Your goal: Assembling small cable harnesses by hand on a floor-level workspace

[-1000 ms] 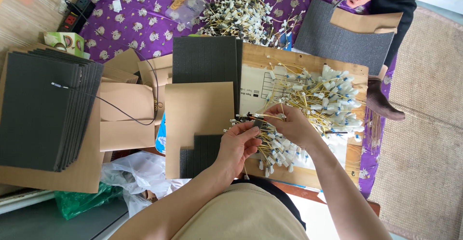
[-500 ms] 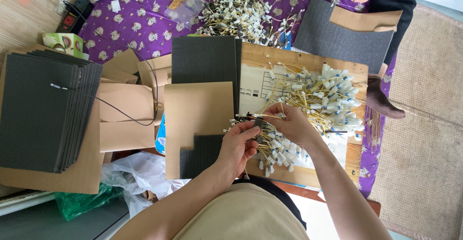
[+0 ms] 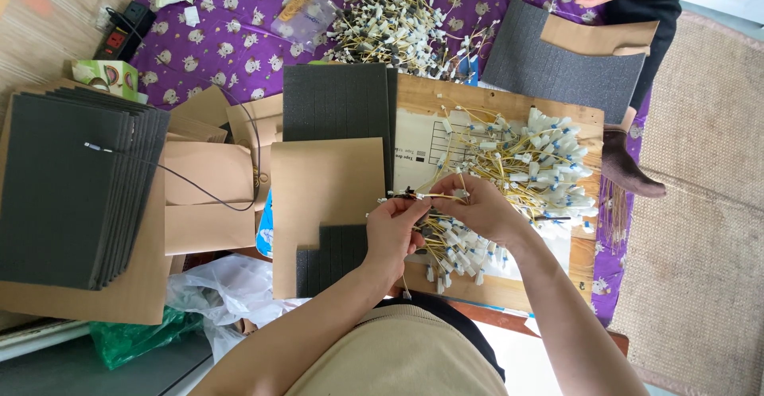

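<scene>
Yellow cable (image 3: 436, 196) stretches between your hands above the wooden board (image 3: 509, 101): your left hand (image 3: 395, 230) pinches one end, your right hand (image 3: 481, 205) pinches the other. Beside them lie a tan card sheet (image 3: 326, 181) and a stack of dark foam sheets (image 3: 68, 185).

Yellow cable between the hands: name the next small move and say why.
Probably set the yellow cable onto the black foam sheet beside the left hand. Both the left hand and the right hand pinch it stretched straight, just above the wooden board, with the loose pile behind.
</scene>
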